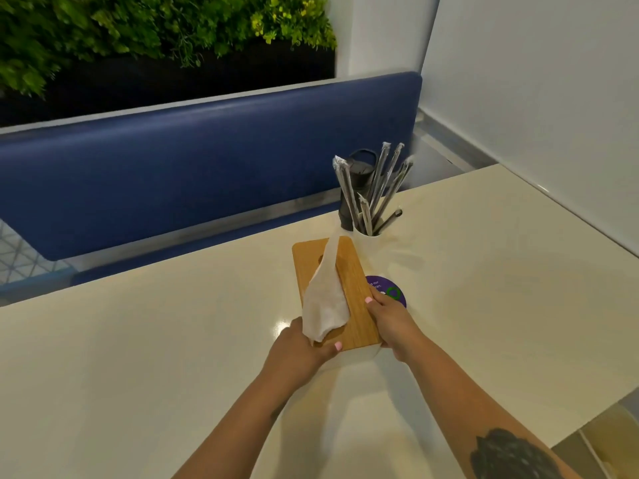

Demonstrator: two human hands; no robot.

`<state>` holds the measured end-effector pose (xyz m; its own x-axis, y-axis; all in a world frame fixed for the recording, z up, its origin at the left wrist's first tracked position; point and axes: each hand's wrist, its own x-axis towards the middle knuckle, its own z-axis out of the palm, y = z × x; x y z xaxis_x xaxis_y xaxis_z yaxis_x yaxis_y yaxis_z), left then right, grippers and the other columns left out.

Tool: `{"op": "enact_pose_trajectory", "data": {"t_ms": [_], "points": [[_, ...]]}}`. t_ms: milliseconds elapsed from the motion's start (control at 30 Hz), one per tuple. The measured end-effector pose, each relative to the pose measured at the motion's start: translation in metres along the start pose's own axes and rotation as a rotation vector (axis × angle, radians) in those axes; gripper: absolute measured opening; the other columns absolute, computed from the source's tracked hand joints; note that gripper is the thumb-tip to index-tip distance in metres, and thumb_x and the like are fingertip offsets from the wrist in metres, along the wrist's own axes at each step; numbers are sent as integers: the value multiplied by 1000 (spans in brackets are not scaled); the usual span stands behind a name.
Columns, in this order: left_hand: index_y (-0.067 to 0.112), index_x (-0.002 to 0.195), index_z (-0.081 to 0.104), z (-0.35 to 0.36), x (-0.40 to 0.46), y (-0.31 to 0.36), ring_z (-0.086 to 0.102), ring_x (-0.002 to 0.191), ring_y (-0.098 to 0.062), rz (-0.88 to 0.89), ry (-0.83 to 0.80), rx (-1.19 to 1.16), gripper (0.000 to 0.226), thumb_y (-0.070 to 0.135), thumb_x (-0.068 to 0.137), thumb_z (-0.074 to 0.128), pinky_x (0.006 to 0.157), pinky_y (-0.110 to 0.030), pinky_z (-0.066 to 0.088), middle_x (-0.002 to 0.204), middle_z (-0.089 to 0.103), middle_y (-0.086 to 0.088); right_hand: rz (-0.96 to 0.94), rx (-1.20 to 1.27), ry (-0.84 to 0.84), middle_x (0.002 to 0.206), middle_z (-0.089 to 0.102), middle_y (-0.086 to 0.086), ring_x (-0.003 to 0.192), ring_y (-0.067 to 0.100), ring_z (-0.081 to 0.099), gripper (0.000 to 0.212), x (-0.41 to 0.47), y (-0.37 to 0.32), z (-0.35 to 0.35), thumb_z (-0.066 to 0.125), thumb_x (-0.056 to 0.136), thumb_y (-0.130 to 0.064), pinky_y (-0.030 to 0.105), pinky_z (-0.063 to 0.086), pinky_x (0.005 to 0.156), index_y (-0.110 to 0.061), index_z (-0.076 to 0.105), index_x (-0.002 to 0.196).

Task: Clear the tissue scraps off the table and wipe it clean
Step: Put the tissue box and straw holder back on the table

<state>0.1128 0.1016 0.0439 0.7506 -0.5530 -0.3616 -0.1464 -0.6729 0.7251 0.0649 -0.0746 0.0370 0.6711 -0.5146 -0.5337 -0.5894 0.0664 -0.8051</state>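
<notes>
A wooden-lidded tissue box (356,292) stands on the cream table (138,340), with a white tissue (325,305) pulled out of its slot and drooping over the lid. My left hand (304,350) grips the box's near left corner, thumb on the lid, touching the tissue's lower end. My right hand (390,323) grips the box's right side, thumb on the lid's edge. No loose tissue scraps show on the table.
A white cup (366,242) of wrapped straws (380,188) stands just beyond the box, with a dark bottle (356,178) behind it. A purple round sticker (390,292) lies right of the box. A blue bench (207,160) runs behind the table; a white wall (536,81) borders the right.
</notes>
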Motion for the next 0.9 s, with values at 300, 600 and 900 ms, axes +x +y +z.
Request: {"op": "enact_pose_trajectory", "data": {"t_ms": [300, 600, 900], "points": [[29, 130, 43, 43, -12, 25, 56, 103, -9, -57, 36, -86, 94, 81, 52, 55, 87, -29, 50, 122, 56, 9, -28, -53, -115, 130, 55, 0, 107, 20, 54, 39, 0, 5, -45, 37, 101, -32, 31, 47, 81, -32, 43, 139], [28, 134, 40, 63, -25, 47, 50, 112, -14, -139, 92, -93, 103, 83, 48, 49, 93, -31, 45, 129, 52, 6, -81, -166, -200, 134, 52, 1, 117, 24, 51, 41, 5, 10, -67, 36, 100, -34, 41, 46, 97, -35, 40, 140], [17, 136, 38, 31, -25, 55, 50, 105, -13, -323, -83, -83, 51, 37, 91, 49, 88, -25, 40, 131, 50, 0, -85, -120, -195, 126, 57, -3, 109, 19, 54, 38, 9, 8, -70, 43, 95, -28, 37, 48, 92, -37, 51, 132]]}}
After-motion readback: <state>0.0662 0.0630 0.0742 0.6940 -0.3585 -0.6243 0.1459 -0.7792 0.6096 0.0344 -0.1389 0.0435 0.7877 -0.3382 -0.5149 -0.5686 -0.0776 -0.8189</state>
